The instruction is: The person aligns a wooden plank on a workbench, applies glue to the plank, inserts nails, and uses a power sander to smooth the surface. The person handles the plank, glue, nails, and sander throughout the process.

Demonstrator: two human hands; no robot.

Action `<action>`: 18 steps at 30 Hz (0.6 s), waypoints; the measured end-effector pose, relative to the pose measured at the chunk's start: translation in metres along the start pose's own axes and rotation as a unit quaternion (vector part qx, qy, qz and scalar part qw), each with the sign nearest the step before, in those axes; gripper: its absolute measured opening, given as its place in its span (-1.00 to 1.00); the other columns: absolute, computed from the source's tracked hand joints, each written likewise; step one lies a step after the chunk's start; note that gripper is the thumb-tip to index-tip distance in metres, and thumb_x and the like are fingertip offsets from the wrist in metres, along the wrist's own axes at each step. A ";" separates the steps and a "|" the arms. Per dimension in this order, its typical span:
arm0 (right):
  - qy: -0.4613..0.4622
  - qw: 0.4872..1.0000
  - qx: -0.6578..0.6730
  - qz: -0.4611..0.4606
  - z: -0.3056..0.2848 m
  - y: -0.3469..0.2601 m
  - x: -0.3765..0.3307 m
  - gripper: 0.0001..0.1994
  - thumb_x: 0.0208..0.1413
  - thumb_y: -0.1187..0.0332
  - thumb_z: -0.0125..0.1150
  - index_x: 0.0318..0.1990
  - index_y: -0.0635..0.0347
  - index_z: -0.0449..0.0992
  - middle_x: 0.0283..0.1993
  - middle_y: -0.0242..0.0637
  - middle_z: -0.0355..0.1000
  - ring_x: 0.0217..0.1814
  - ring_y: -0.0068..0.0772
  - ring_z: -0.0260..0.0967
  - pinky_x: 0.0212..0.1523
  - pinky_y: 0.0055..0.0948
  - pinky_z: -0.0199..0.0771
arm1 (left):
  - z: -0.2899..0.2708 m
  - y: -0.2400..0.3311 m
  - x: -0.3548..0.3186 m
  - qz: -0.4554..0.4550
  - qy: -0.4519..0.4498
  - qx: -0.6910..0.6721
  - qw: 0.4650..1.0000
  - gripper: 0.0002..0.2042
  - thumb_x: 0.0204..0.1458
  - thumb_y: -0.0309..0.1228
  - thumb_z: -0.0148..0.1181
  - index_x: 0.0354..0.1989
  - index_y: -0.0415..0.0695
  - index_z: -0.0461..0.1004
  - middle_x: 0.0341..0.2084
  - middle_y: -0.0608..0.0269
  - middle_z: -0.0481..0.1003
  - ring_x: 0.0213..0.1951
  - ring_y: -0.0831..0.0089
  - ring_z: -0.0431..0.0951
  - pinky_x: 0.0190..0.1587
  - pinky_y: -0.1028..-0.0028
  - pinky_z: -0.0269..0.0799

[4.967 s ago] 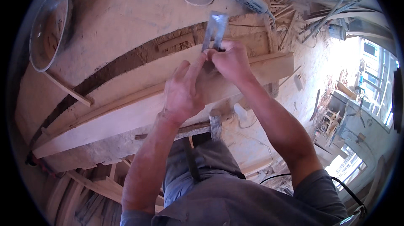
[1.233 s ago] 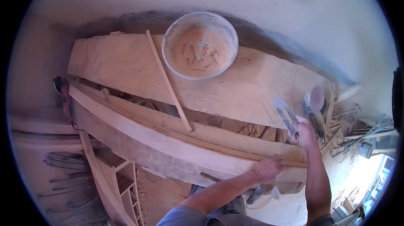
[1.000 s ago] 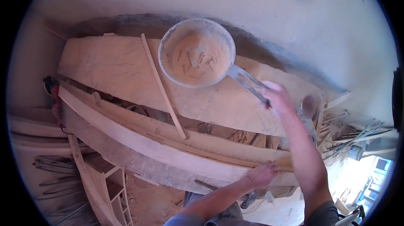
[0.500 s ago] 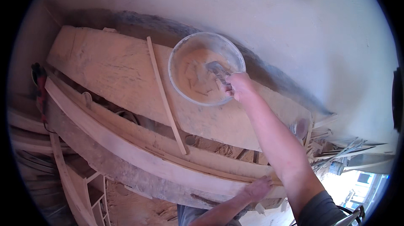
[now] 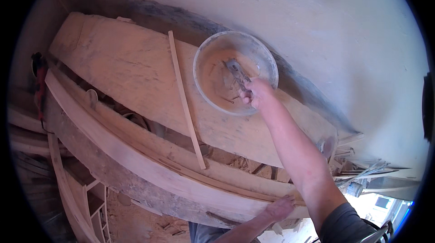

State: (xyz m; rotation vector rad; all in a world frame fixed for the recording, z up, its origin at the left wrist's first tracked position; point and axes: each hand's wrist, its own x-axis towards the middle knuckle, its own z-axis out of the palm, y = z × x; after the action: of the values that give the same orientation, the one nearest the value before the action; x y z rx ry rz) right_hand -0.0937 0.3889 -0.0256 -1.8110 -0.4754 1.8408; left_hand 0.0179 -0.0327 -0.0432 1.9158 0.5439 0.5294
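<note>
My right hand [image 5: 257,92] reaches over a round, pale, dusty bowl [image 5: 198,90], its fingers wrapped round a flat grey hand tool [image 5: 236,72] smeared with dust. The tool's far end points down into the bowl, low over sawdust [image 5: 216,80] and small scraps. Its exact kind is unclear. Lower down, my left hand [image 5: 282,207] lies on the edge of a long curved wooden piece [image 5: 149,170], its fingers stretched over the wood. The bowl stands on a wide dusty board [image 5: 122,62] by the wall.
A thin wooden strip [image 5: 185,102] lies across the board and the gap before the curved piece. On the left hangs a red and black power tool [image 5: 40,84] with a cord. Wood offcuts [image 5: 358,170] are heaped at the right. Sawdust [image 5: 131,220] covers the floor below.
The view has shifted slightly. The grey tool has moved within the bowl, and the scraps there lie differently. My left hand stays on the curved wood.
</note>
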 end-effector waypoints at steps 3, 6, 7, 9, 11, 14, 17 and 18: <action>0.002 0.999 0.017 -0.035 0.011 0.001 0.005 -0.91 0.40 0.47 -0.04 -0.05 0.20 0.39 -0.33 -0.20 0.40 -0.48 -0.31 0.36 -0.57 -0.36 0.25 | 0.015 -0.005 0.001 -0.004 0.022 -0.020 1.000 -0.69 0.12 -0.45 0.06 -0.02 -0.24 0.61 0.10 0.10 0.54 0.34 0.19 0.34 0.49 0.24 0.16; -0.028 0.999 0.012 -0.021 0.013 0.003 0.014 -0.90 0.43 0.43 -0.10 -0.06 0.15 0.37 -0.28 -0.13 0.41 -0.53 -0.33 0.35 -0.61 -0.35 0.25 | -0.057 0.020 -0.005 -0.056 -0.050 -0.064 0.995 -0.61 0.13 -0.46 0.05 0.13 -0.27 0.55 0.25 0.07 0.45 0.41 0.17 0.28 0.52 0.21 0.11; -0.031 0.999 0.008 -0.028 0.017 0.006 0.014 -0.90 0.43 0.44 -0.10 -0.04 0.13 0.37 -0.28 -0.13 0.41 -0.52 -0.33 0.35 -0.60 -0.36 0.26 | -0.073 0.025 -0.005 -0.067 -0.075 -0.075 0.992 -0.58 0.13 -0.46 0.04 0.16 -0.27 0.53 0.29 0.06 0.43 0.42 0.17 0.27 0.53 0.21 0.10; -0.039 0.998 0.002 -0.041 0.021 0.011 0.012 -0.88 0.43 0.45 -0.10 0.00 0.11 0.37 -0.26 -0.13 0.42 -0.50 -0.35 0.36 -0.59 -0.37 0.28 | -0.086 0.028 -0.002 -0.078 -0.114 -0.081 0.987 -0.54 0.14 -0.47 0.02 0.23 -0.27 0.48 0.35 0.06 0.38 0.44 0.16 0.25 0.53 0.20 0.10; -0.048 0.998 0.010 -0.040 0.019 0.010 0.010 -0.86 0.43 0.47 -0.11 0.03 0.11 0.37 -0.26 -0.13 0.42 -0.50 -0.37 0.36 -0.58 -0.38 0.29 | -0.085 0.027 -0.001 -0.072 -0.122 -0.069 0.987 -0.52 0.14 -0.48 0.00 0.27 -0.27 0.46 0.37 0.07 0.35 0.44 0.15 0.24 0.53 0.21 0.10; -0.061 0.997 0.016 -0.053 0.017 0.008 0.000 -0.83 0.43 0.47 -0.10 0.07 0.12 0.37 -0.26 -0.12 0.42 -0.49 -0.38 0.35 -0.56 -0.39 0.30 | -0.091 0.030 0.000 -0.082 -0.124 -0.074 0.986 -0.51 0.13 -0.50 -0.01 0.28 -0.27 0.43 0.37 0.07 0.35 0.45 0.15 0.23 0.52 0.23 0.11; -0.090 0.993 0.031 -0.063 0.017 0.001 -0.025 -0.83 0.43 0.47 -0.08 0.08 0.14 0.37 -0.27 -0.12 0.42 -0.50 -0.39 0.34 -0.56 -0.41 0.30 | -0.095 0.030 0.004 -0.117 -0.152 -0.128 0.973 -0.49 0.10 -0.50 0.03 0.29 -0.28 0.42 0.37 0.07 0.34 0.44 0.14 0.24 0.52 0.26 0.12; -0.101 0.992 0.040 -0.065 0.014 -0.001 -0.035 -0.83 0.43 0.46 -0.07 0.08 0.15 0.38 -0.28 -0.12 0.42 -0.51 -0.40 0.33 -0.55 -0.42 0.30 | -0.079 0.022 0.003 -0.113 -0.159 -0.134 0.972 -0.49 0.09 -0.49 0.06 0.28 -0.27 0.42 0.37 0.05 0.35 0.43 0.14 0.26 0.51 0.26 0.13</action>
State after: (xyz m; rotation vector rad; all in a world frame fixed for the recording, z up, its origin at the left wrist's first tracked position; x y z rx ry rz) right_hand -0.1086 0.3706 0.0042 -1.5122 -0.5715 1.9332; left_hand -0.0226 0.0180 0.0069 1.6129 0.4479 0.1345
